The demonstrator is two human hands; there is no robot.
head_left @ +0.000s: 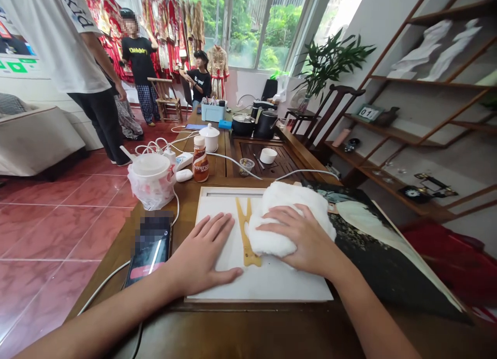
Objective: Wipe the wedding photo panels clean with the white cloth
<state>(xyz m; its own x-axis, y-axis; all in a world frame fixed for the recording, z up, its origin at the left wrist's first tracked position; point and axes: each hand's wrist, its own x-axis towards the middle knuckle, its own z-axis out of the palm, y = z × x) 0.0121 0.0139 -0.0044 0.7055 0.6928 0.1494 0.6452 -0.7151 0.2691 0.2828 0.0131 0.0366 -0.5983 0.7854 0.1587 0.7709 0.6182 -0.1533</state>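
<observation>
Dark wooden table (248, 325) right up front, with the left hand (202, 255) lying flat and open on a white board (264, 281), not gripping anything. The right hand (298, 240) is open too, palm pressed down on a fluffy white wad (289, 214) sitting on the board, just beside a yellow clip (245, 234). There's a phone (149, 245) to the left, a big painting (388, 250) to the right, then red tiled floor (50, 234) and red costumes (163, 32) hanging by the window (248, 27).

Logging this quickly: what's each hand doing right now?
Left hand: open, flat on the white board.
Right hand: open, pressing on a white fluffy pad.
</observation>
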